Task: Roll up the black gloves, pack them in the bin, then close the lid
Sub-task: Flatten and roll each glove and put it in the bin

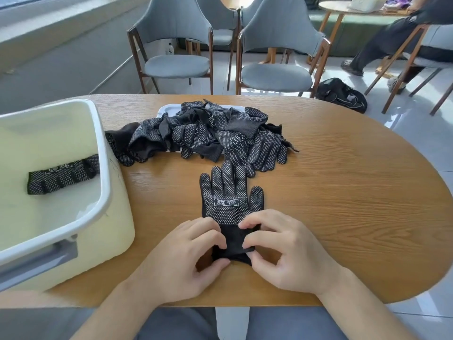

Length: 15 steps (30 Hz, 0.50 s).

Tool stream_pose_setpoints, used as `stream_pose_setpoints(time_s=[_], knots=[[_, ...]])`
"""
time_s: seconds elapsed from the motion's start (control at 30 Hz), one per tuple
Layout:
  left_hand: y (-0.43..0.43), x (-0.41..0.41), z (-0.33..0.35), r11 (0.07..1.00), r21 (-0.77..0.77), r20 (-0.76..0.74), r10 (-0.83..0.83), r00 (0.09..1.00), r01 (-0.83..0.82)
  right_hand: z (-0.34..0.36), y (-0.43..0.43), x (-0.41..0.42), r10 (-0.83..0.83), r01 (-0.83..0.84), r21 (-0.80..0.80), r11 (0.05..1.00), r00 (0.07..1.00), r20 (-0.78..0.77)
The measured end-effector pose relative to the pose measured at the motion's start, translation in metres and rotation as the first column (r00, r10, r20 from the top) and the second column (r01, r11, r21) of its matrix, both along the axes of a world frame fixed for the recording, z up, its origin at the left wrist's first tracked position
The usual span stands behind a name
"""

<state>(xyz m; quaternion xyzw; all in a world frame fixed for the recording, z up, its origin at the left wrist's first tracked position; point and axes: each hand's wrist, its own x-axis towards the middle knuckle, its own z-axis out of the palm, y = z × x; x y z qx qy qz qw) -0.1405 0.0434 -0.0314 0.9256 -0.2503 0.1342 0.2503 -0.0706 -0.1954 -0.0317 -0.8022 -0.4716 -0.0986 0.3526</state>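
Both the left hand [186, 251] and right hand [277, 249] pinch the plain cuff of a limp black dotted knit glove [229, 200] lying flat on the wooden counter [343, 192]; light and floppy, it looks best rolled from there.

Grey chairs [275, 77] stand beyond the oval wooden table [343, 192], a black bag [340, 94] on the floor nearby

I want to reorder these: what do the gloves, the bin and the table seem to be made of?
The glove: black knitted fabric, matte, with small white dots, probably rubbery. The bin: cream plastic, smooth and slightly glossy, going by its moulded rounded rim. The table: wood or wood-look veneer, satin; grain lines show.
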Motion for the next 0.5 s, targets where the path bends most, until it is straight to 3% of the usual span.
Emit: stream_pose_setpoints(time_s=[0.27, 0.4, 0.5], knots=[[-0.002, 0.003, -0.001, 0.999, -0.017, 0.005, 0.035, 0.999, -0.035, 0.003, 0.000, 0.000, 0.025, -0.025, -0.171, 0.985, 1.000, -0.003], [-0.004, 0.008, 0.002, 0.993, -0.111, 0.001, 0.051, 0.999, -0.051, -0.004, 0.004, 0.005, -0.027, 0.032, -0.071, 0.997, 0.997, 0.066], [-0.005, 0.013, 0.014, 0.947, -0.293, -0.076, 0.112, 0.991, -0.130, 0.004, 0.007, 0.014, -0.069, 0.071, 0.077, 0.994, 0.997, -0.028]])
